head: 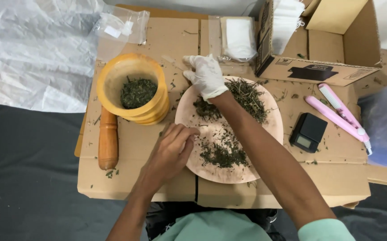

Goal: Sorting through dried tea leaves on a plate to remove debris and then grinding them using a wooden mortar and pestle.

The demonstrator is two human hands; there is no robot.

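Observation:
A round pinkish plate (269, 127) lies on flattened cardboard and carries piles of dried green herbs (247, 96). My left hand (171, 154) is bare; its fingers are curled onto the plate's left rim. My right hand (206, 76) wears a white glove and reaches across to the plate's far left rim, palm down, fingers bunched near the herbs. What its fingers hold is hidden. A yellow mortar (113, 80) with crushed herbs inside stands just left of the gloved hand. A wooden pestle (108, 140) lies in front of the mortar.
A small black scale (308, 132) and a pink clamp-like tool (338, 115) lie right of the plate. An open cardboard box (318, 69) with white bags stands behind them. Plastic packets (238, 38) and a crumpled clear sheet (33, 49) lie at the back. Herb crumbs dot the cardboard (131, 178).

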